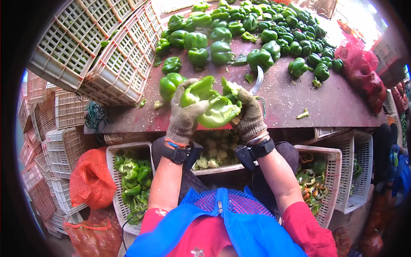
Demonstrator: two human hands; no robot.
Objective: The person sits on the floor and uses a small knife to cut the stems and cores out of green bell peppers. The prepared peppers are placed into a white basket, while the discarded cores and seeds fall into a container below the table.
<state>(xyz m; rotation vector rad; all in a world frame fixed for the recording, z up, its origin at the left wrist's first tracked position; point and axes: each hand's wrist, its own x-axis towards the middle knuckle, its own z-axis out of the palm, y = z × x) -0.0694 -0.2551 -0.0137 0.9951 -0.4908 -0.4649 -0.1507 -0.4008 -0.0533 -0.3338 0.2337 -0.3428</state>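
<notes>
My left hand (186,112), in a knitted work glove, grips an opened green bell pepper (221,114) over the near edge of the reddish table (282,106). My gloved right hand (250,112) holds the pepper's right side, with a torn piece under its fingertips. A curved knife blade (258,80) sticks up past the right hand; its handle appears to lie in that hand, partly hidden. Whole green bell peppers (221,53) are spread beyond both hands. Seeds and pepper scraps (302,113) lie on the tabletop.
Slatted plastic crates (118,64) filled with green produce stand at the table's left. Below are a crate of opened peppers (110,180), a crate of pale cores (221,168) between the knees and a crate of mixed pieces (335,180). Mesh sacks (362,67) lie at right; a person (396,173) is there too.
</notes>
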